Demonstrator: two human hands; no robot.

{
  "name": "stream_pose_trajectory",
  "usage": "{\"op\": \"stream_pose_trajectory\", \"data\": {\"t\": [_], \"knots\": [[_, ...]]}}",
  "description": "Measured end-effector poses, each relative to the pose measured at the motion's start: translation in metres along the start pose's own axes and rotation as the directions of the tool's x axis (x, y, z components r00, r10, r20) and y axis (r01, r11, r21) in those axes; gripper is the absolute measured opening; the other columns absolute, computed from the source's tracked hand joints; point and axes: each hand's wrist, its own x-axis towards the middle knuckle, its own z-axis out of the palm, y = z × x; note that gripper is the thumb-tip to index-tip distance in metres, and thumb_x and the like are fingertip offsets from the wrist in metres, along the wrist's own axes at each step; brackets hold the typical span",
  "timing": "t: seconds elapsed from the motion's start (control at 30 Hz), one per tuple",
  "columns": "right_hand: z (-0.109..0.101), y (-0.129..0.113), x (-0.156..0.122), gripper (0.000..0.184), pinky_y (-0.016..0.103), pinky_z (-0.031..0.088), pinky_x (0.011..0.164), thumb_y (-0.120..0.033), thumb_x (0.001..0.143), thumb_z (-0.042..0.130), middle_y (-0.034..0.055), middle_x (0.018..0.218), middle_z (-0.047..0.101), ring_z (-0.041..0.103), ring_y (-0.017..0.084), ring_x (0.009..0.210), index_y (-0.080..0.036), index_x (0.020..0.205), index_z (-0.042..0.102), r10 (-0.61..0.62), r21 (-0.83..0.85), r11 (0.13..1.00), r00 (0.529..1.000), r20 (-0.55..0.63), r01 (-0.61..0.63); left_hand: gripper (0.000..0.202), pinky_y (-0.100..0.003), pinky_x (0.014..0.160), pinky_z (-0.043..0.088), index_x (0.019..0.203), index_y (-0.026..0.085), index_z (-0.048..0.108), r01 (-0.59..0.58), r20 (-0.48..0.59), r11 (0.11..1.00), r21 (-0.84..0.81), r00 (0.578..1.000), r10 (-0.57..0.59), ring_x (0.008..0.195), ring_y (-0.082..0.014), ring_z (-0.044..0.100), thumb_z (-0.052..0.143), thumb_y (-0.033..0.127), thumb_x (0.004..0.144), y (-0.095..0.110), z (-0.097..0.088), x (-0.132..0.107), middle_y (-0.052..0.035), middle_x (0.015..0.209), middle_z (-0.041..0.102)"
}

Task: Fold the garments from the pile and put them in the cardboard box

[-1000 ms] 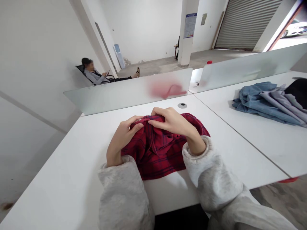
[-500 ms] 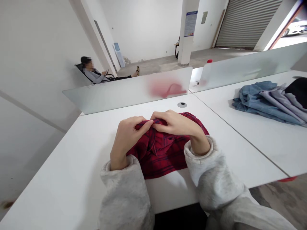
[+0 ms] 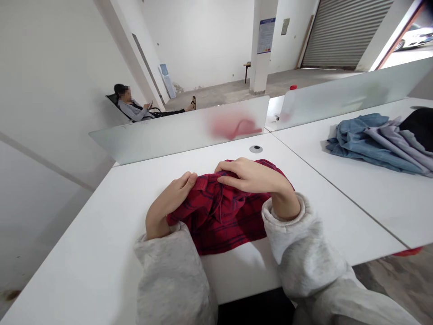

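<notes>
A red and dark-blue plaid shirt (image 3: 233, 225) lies bunched on the white table (image 3: 101, 234) in front of me. My left hand (image 3: 172, 198) is closed on its left upper edge, thumb on top and the other fingers hidden behind the cloth. At the shirt's upper middle, my right hand (image 3: 250, 176) pinches a fold between thumb and fingers. Between my hands a stretch of the edge shows, with wrinkled folds below it. The lower part of the shirt rests flat on the tabletop.
Blue jeans (image 3: 358, 140) lie in a pile with grey-lilac and black clothes on the right-hand table. A frosted divider (image 3: 169, 131) runs along the back edge, with a blurred red shape behind it. Beyond, a person (image 3: 130, 104) sits reclined in a chair.
My left hand has moved left and slightly down along the shirt's edge, away from my right hand, widening the gap. My right hand has stayed nearly in place.
</notes>
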Motion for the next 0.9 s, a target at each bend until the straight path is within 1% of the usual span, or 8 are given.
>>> {"op": "stream_pose_trajectory", "data": {"t": [0.17,0.23,0.43,0.53,0.63,0.77,0.83,0.9], "knots": [[0.002,0.003,0.001,0.017,0.023,0.032,0.06,-0.029,0.09,0.049,-0.0007,0.065,0.057,0.048,0.012,0.059,-0.016,0.09,0.06,0.016,-0.002,1.0,0.998,-0.058,-0.016,0.032,-0.021,0.047,0.035,0.071,0.023,0.037,-0.128,-0.303,0.985,-0.119,0.949,0.087,0.05,-0.0101,0.038,0.054,0.048,0.081,0.007,-0.006,-0.006,0.0069,0.058,0.04],[0.003,0.005,0.002,0.018,0.024,0.032,0.06,-0.029,0.09,0.048,-0.0006,0.066,0.057,0.048,0.012,0.059,-0.016,0.087,0.06,0.009,-0.004,1.0,0.997,-0.075,-0.01,0.029,-0.019,0.042,0.032,0.075,0.024,0.037,-0.15,-0.348,0.961,-0.234,0.936,0.061,0.045,-0.0084,0.035,0.057,0.043,0.08,0.01,-0.007,-0.011,0.0084,0.057,0.037],[0.005,0.005,0.005,0.013,0.027,0.038,0.071,-0.022,0.088,0.048,0.004,0.082,0.061,0.052,0.015,0.074,-0.016,0.085,0.059,-0.114,0.025,0.993,0.987,-0.113,0.117,0.028,-0.017,0.044,0.041,0.098,0.025,0.047,-0.191,-0.221,0.903,-0.384,0.969,0.11,0.048,-0.0092,0.05,0.06,0.043,0.081,0.016,-0.01,-0.02,0.0074,0.062,0.054],[0.003,0.001,0.003,0.01,0.027,0.039,0.073,-0.021,0.088,0.05,0.0042,0.085,0.06,0.052,0.015,0.078,-0.016,0.089,0.059,-0.163,0.058,0.984,0.982,-0.094,0.169,0.037,-0.021,0.059,0.05,0.108,0.023,0.054,-0.256,-0.154,0.904,-0.343,0.964,0.215,0.069,-0.0131,0.063,0.063,0.044,0.079,0.016,-0.013,-0.019,0.0007,0.085,0.066],[0.005,-0.001,0.003,0.011,0.029,0.041,0.077,-0.02,0.087,0.05,0.0041,0.087,0.058,0.053,0.016,0.081,-0.016,0.091,0.059,-0.194,0.072,0.977,0.977,-0.085,0.2,0.046,-0.027,0.078,0.052,0.109,0.021,0.059,-0.309,-0.066,0.879,-0.364,0.95,0.306,0.093,-0.0202,0.064,0.07,0.046,0.072,0.014,-0.015,-0.02,-0.0044,0.107,0.067],[0.007,0.001,0.003,0.011,0.036,0.041,0.086,-0.02,0.084,0.053,0.0084,0.104,0.055,0.051,0.02,0.096,-0.018,0.091,0.061,-0.199,0.021,0.979,0.971,-0.13,0.203,0.053,-0.03,0.084,0.052,0.115,0.023,0.059,-0.275,0.015,0.891,-0.362,0.954,0.301,0.097,-0.0209,0.065,0.076,0.037,0.067,0.014,-0.019,-0.025,-0.0037,0.109,0.069],[0.006,0.001,0.002,0.01,0.038,0.039,0.09,-0.02,0.082,0.054,0.0102,0.115,0.052,0.048,0.023,0.105,-0.019,0.09,0.061,-0.197,-0.009,0.98,0.97,-0.144,0.198,0.044,-0.029,0.083,0.053,0.113,0.023,0.061,-0.29,0.003,0.895,-0.339,0.951,0.31,0.095,-0.0196,0.066,0.073,0.034,0.071,0.016,-0.02,-0.029,-0.0033,0.107,0.069],[0.004,0.001,0.001,0.01,0.036,0.04,0.087,-0.021,0.084,0.052,0.0089,0.109,0.056,0.051,0.021,0.1,-0.019,0.09,0.059,-0.2,0.014,0.979,0.977,-0.08,0.201,0.034,-0.028,0.079,0.054,0.109,0.022,0.063,-0.318,-0.039,0.889,-0.329,0.945,0.324,0.09,-0.0184,0.067,0.068,0.032,0.076,0.019,-0.02,-0.032,-0.0035,0.102,0.071]]}}
